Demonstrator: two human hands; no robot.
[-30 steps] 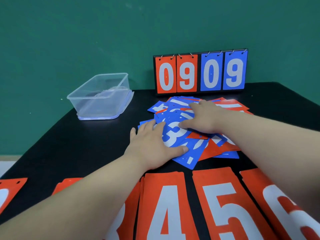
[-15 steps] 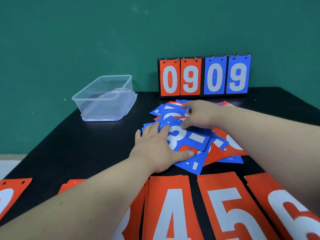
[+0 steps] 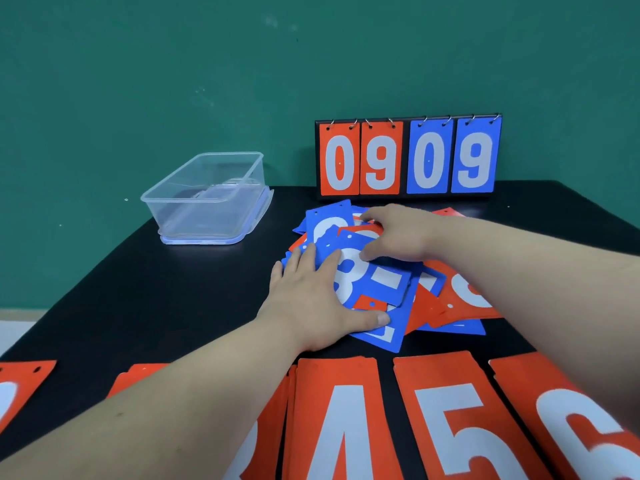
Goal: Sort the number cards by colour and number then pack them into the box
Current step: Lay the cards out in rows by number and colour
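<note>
A loose heap of blue and red number cards (image 3: pixel 377 278) lies mid-table. My left hand (image 3: pixel 311 299) lies flat on the heap's left side, fingers straight, thumb on a blue card at the front. My right hand (image 3: pixel 398 233) reaches across the far side of the heap, fingers bent down onto a blue card and a red one. A blue card showing 8 (image 3: pixel 346 275) sits between the hands. Along the near edge, red cards 4 (image 3: pixel 339 431), 5 (image 3: pixel 460 427) and 6 (image 3: pixel 581 431) lie in a row. The clear plastic box (image 3: pixel 207 199) stands at the back left.
A flip scoreboard (image 3: pixel 408 157) reading 09 in red and 09 in blue stands at the table's back edge against the green wall. More red cards (image 3: pixel 20 386) lie at the near left. Bare black tabletop (image 3: pixel 156 289) lies between box and heap.
My right hand slid toward the far side of the heap, pushing cards apart; a blue card now shows at the back. My left hand stayed pressed on the left side.
</note>
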